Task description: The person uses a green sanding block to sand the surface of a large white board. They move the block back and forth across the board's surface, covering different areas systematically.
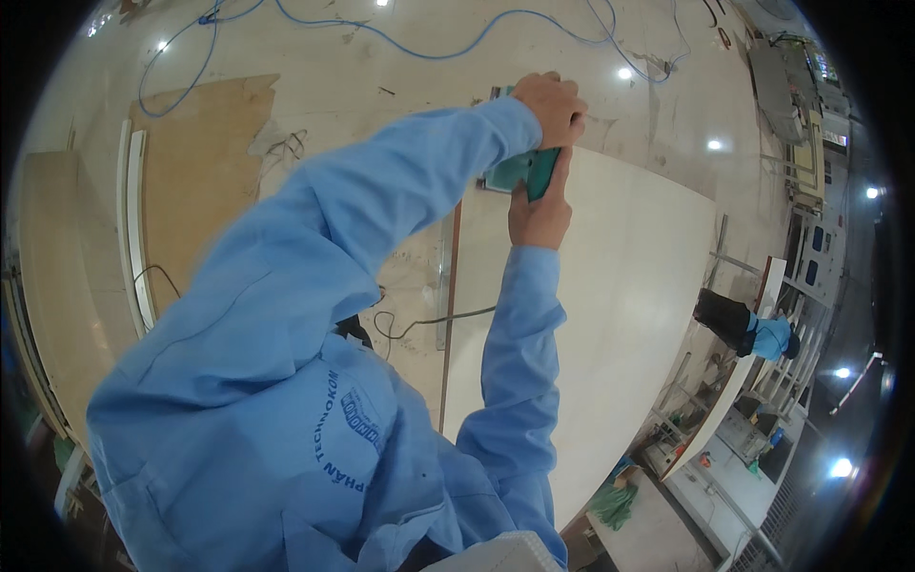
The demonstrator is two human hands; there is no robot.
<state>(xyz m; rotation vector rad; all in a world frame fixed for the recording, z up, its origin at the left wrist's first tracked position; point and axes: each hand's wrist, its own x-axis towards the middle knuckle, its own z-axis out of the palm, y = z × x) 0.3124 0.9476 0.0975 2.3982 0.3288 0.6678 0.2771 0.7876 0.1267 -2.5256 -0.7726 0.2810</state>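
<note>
Green power tool (pixel 542 173): between both hands; probably rigid, fairly weighty, best held at both ends.
Left hand (pixel 550 107): closed over its far end.
Right hand (pixel 540 212): gripping its near end.
Pale panel (pixel 610 276): below the right hand.

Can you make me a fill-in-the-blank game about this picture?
1. The left hand appears ____ in the picture than the right hand.
2. The number of hands on the green tool is ____.
3. The sleeves are light ____.

Missing words: higher; two; blue.
</note>
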